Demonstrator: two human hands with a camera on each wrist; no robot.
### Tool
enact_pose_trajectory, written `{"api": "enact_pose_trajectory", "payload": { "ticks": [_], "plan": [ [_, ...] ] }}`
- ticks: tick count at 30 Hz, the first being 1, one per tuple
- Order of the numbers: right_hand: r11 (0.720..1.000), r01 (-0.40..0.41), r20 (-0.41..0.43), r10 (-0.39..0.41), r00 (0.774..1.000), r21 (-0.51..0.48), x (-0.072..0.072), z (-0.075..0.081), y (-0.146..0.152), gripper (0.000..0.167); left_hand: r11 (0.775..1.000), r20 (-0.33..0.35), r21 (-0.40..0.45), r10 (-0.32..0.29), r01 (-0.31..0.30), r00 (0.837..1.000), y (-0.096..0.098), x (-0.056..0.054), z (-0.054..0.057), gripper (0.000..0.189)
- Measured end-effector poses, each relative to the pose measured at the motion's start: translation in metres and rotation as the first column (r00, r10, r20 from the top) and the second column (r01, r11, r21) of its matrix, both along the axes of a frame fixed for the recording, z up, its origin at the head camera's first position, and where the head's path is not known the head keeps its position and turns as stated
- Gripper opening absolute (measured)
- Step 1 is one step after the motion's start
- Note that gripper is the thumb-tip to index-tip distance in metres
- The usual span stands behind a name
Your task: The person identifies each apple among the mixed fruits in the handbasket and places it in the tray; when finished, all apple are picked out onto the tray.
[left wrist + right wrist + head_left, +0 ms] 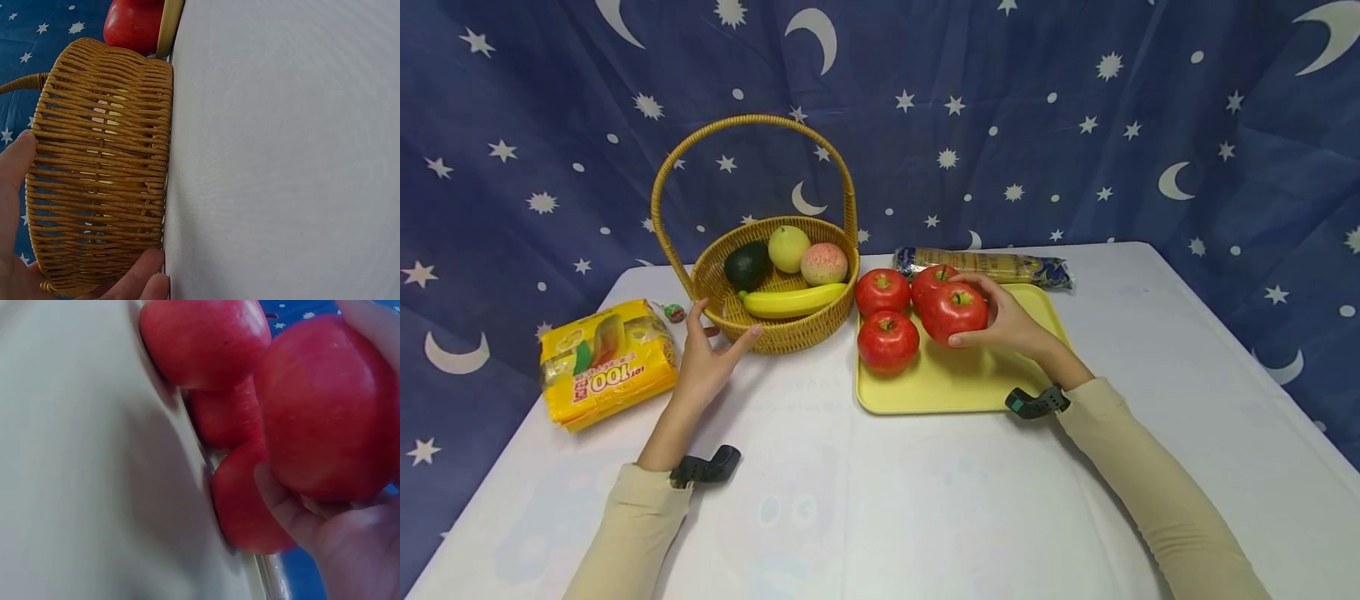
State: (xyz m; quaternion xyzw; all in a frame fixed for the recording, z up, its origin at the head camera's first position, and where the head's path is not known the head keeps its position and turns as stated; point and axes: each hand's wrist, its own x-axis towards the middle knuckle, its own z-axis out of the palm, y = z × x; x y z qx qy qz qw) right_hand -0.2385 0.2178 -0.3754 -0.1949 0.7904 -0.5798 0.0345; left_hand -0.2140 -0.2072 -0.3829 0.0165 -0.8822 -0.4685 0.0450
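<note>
My right hand (1000, 321) grips a red apple (957, 312) with thumb and fingers on opposite sides, above the yellow tray (958, 392). In the right wrist view, the held apple (328, 406) is apart from the tray surface. Three more apples, including the front one (888, 342), sit at the tray's left side. My left hand (706, 362) is spread against the left front of a wicker basket (790, 337). In the left wrist view, the thumb touches the basket's rim and other fingers lie low by its side. Inside are a banana (793, 301), avocado (747, 266), peach (824, 264) and pale-green round fruit (788, 249).
Behind the tray lies a long clear package (992, 267). A yellow package (610, 362) marked 100 lies left of my left hand, with a small wrapped lollipop (674, 313) nearby. The basket's tall handle (752, 119) arches above it. A starry blue curtain (1037, 125) hangs behind.
</note>
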Motion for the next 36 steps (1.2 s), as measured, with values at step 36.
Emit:
{"api": "enact_pose_trajectory", "payload": {
  "ticks": [36],
  "plan": [
    [0.962,-0.221,0.161,0.196,0.967,0.161,-0.004,-0.013,0.019,0.084,1.0,0.018,-0.013,0.008,-0.008,1.0,0.0,0.0,0.0,0.102]
  ]
}}
